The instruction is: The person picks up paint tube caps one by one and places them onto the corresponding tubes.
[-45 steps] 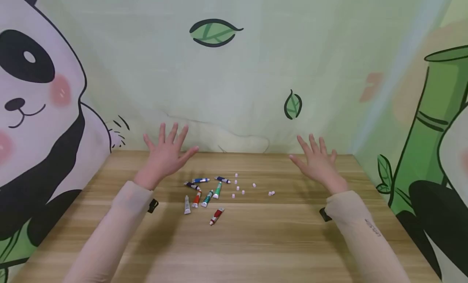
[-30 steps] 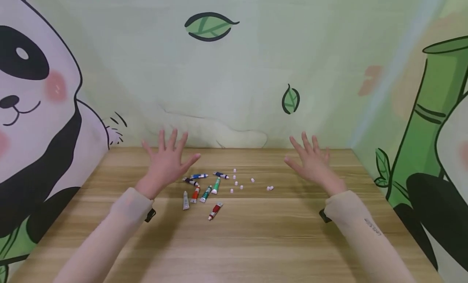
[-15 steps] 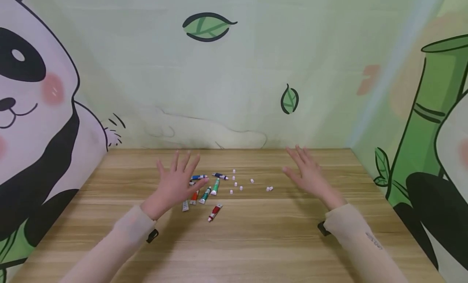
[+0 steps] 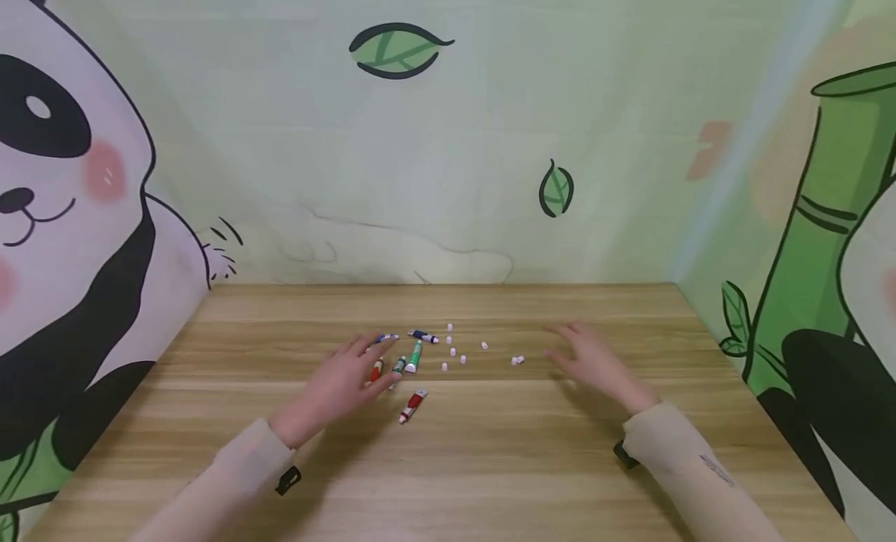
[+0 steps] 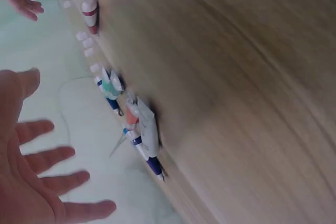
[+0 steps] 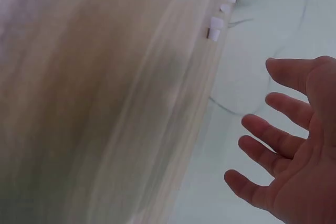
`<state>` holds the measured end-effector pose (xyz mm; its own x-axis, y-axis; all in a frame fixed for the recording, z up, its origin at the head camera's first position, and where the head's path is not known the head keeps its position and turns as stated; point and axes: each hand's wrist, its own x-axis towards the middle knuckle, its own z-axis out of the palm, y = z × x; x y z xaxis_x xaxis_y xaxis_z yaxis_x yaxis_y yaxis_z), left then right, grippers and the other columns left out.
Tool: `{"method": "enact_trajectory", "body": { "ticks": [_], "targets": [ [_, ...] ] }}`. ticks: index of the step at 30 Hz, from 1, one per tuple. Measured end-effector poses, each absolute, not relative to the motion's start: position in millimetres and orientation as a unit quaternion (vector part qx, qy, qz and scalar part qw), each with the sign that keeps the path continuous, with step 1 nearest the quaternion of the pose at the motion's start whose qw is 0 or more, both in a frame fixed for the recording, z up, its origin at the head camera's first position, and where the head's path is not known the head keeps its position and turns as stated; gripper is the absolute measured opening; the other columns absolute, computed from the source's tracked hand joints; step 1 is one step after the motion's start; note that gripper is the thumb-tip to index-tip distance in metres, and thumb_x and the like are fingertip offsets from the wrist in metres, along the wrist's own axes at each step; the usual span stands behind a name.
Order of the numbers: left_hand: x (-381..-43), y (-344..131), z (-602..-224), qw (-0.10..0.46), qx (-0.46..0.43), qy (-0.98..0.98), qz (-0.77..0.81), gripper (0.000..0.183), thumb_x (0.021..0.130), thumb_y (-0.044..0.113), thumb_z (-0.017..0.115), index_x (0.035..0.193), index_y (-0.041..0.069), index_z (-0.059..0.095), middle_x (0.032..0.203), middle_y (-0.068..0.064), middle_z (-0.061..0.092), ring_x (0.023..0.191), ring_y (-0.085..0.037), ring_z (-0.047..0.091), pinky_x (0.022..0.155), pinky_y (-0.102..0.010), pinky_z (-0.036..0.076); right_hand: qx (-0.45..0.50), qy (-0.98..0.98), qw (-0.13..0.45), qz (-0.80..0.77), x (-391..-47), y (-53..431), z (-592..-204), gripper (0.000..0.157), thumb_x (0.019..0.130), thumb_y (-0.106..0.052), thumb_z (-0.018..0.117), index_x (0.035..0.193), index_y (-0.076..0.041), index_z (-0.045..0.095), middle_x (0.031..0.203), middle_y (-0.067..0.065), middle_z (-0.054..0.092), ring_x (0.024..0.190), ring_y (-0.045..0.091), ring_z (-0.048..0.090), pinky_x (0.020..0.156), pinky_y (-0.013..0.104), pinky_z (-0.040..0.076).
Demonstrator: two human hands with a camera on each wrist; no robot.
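Note:
My left hand (image 4: 339,385), fingers spread and holding nothing, hovers over the left part of a group of small paint tubes. In the head view it covers some of them. Beyond its fingers show a light green paint tube (image 4: 414,357), a teal paint tube (image 4: 398,366) and a dark blue paint tube (image 4: 423,337). A red paint tube (image 4: 413,407) lies nearer to me. The left wrist view also shows a white-grey paint tube (image 5: 149,132) below the hand. My right hand (image 4: 591,361), also spread with nothing in it, is above the table right of several small white caps (image 4: 463,359).
The wooden table (image 4: 518,464) meets a pale green printed backdrop (image 4: 448,176) at its far edge. Two white caps (image 4: 516,361) lie close together, nearest my right hand. Dark wrist straps (image 4: 288,480) show at both sleeves.
Both hands have come down from in front of the backdrop toward the table. The left has moved over the paint tubes, now hiding some. Tubes and caps lie as before.

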<state>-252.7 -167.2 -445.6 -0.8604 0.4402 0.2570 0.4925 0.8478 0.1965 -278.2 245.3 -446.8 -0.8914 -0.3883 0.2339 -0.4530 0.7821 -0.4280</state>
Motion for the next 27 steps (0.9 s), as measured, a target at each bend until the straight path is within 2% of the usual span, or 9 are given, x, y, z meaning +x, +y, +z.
{"method": "enact_trajectory", "body": {
  "ticks": [8,13,17,22,27],
  "targets": [
    [-261,-161,-461,0.17,-0.389,-0.897,-0.121,0.041,0.091,0.016,0.077,0.129,0.005,0.067,0.128,-0.016,0.066,0.121,-0.036,0.06,0.098,-0.052,0.05,0.232,-0.941,0.047,0.244,-276,243,-453,0.044,0.097,-0.015,0.067,0.136,0.003,0.057,0.133,0.028,0.058,0.122,0.048,0.054,0.102,0.062,0.041],
    [-267,-157,-464,0.165,-0.454,-0.869,-0.104,0.038,0.086,0.001,0.077,0.123,0.006,0.071,0.124,-0.012,0.068,0.117,-0.033,0.062,0.095,-0.047,0.052,0.241,-0.938,0.046,0.246,-277,242,-453,0.041,0.097,-0.013,0.067,0.133,0.003,0.059,0.131,0.026,0.06,0.121,0.046,0.056,0.101,0.06,0.042],
    [-272,-156,-464,0.138,-0.497,-0.853,-0.078,0.043,0.083,-0.005,0.075,0.124,0.006,0.07,0.122,-0.011,0.068,0.115,-0.032,0.062,0.091,-0.045,0.054,0.253,-0.934,0.039,0.247,-279,240,-452,0.038,0.096,-0.01,0.067,0.131,0.004,0.06,0.13,0.024,0.062,0.119,0.044,0.058,0.101,0.058,0.044],
    [-276,-155,-468,0.125,-0.536,-0.833,-0.057,0.04,0.08,-0.002,0.075,0.117,0.012,0.074,0.119,-0.007,0.071,0.114,-0.031,0.063,0.094,-0.044,0.053,0.264,-0.93,0.024,0.253,-280,237,-454,0.036,0.095,-0.009,0.067,0.128,0.006,0.062,0.127,0.023,0.063,0.115,0.042,0.06,0.098,0.056,0.047],
    [-273,-152,-469,0.106,-0.545,-0.829,-0.065,0.039,0.083,-0.002,0.073,0.117,0.017,0.075,0.123,-0.005,0.07,0.115,-0.03,0.062,0.096,-0.044,0.051,0.261,-0.927,0.007,0.27,-284,233,-457,0.038,0.094,-0.01,0.069,0.128,0.005,0.062,0.126,0.021,0.064,0.114,0.04,0.061,0.097,0.056,0.048]
  ]
}}
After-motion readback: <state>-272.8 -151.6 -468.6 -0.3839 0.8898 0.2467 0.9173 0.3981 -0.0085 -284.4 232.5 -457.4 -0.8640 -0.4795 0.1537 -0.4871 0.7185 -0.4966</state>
